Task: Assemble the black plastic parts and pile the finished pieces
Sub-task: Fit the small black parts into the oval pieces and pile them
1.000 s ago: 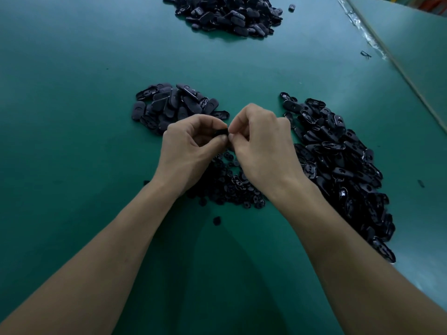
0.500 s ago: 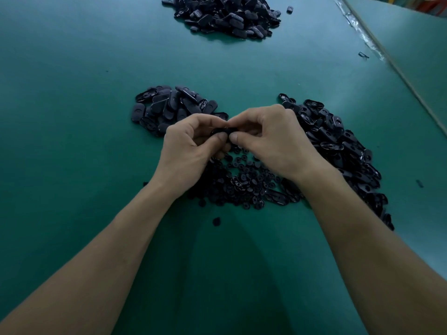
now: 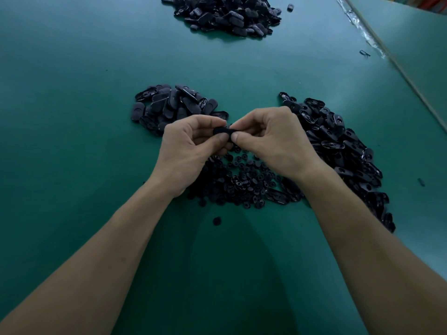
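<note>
Left hand [image 3: 187, 147] and right hand [image 3: 273, 139] both pinching 1 black part [image 3: 221, 130] above the green bench [image 3: 72, 117]

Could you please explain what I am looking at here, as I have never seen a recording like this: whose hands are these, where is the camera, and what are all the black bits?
There is no machine here. A person works with two bare hands, and the view comes from a camera worn on that person's head, looking forward and down. The left hand and the right hand meet above the green table and together pinch a black plastic part between thumbs and fingertips. Its exact shape is hard to tell. Beneath the hands lies a spread of small black pieces. Beyond it to the left is a left pile of oval black parts, to the right a longer right pile, and a far pile lies at the top of the view. One loose piece lies between the forearms.
</note>
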Demonstrator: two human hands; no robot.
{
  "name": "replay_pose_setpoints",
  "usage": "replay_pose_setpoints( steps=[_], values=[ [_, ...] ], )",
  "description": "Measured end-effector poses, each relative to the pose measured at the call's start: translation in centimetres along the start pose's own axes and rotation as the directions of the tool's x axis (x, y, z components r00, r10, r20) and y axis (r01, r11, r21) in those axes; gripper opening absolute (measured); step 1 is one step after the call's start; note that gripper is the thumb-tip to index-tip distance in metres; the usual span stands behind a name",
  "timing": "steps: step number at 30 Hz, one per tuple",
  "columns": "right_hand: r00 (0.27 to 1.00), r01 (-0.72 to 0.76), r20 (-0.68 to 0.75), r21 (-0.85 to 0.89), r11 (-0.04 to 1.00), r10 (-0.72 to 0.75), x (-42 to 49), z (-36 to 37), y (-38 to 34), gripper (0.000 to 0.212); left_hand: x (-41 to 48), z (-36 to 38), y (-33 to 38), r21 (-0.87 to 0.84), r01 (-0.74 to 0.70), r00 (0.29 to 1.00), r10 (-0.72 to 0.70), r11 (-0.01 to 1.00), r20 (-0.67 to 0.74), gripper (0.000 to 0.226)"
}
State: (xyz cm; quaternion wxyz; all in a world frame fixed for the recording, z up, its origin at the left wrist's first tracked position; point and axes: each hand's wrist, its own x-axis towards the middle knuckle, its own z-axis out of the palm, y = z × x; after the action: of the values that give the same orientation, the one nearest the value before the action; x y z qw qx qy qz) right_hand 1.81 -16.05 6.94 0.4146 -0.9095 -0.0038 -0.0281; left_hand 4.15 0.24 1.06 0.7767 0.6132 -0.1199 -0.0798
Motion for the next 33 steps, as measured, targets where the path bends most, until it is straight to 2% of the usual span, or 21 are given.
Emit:
replay_pose_setpoints(
  steps=[7, 13, 20, 23, 25, 27, 30, 33],
  values=[
    [0.998, -0.056, -0.017, 0.018, 0.998, 0.057, 0.0, 0.7, 0.0, 0.01, -0.1, 0.0, 0.0, 0.01, -0.005, 1.0, 0.005, 1.0, -0.028, 0.021],
    [0.999, -0.044, -0.003, 0.026, 0.999, 0.044, -0.2, 0.3, 0.1, 0.01, -0.3, 0.1, 0.0, 0.055, -0.034, 0.996, 0.039, 0.998, -0.082, 0.021],
    [0.998, -0.063, -0.024, 0.054, 0.997, 0.064, -0.5, 0.6, 0.0, 0.021, -0.1, 0.2, -0.2, 0.057, -0.044, 0.991, 0.051, 0.997, -0.121, 0.019],
    [0.988, -0.078, -0.143, -0.176, 0.981, 0.053, -0.2, -0.2, 0.4, 0.036, 0.3, -0.1, -0.2, -0.056, -0.056, 0.976, 0.043, 0.997, -0.214, 0.015],
    [0.971, -0.188, -0.214, -0.391, 0.901, 0.11, 0.0, -1.2, 1.5, 0.047, 0.5, -0.5, -0.2, -0.139, -0.051, 0.964, 0.013, 0.989, -0.266, 0.015],
    [0.945, -0.319, -0.242, -0.532, 0.784, 0.22, 0.1, -2.0, 2.8, 0.054, 0.8, -0.6, -0.2, -0.172, -0.047, 0.954, -0.007, 0.984, -0.3, 0.025],
    [0.895, -0.437, -0.214, -0.588, 0.681, 0.39, -0.2, -2.5, 4.2, 0.053, 0.9, -0.6, -0.3, -0.164, -0.028, 0.954, -0.022, 0.986, -0.299, 0.049],
    [0.887, -0.444, -0.211, -0.632, 0.635, 0.41, -0.4, -2.3, 5.1, 0.048, 1.0, -0.9, -0.5, -0.098, 0.011, 0.953, -0.04, 0.995, -0.3, 0.071]
  ],
)
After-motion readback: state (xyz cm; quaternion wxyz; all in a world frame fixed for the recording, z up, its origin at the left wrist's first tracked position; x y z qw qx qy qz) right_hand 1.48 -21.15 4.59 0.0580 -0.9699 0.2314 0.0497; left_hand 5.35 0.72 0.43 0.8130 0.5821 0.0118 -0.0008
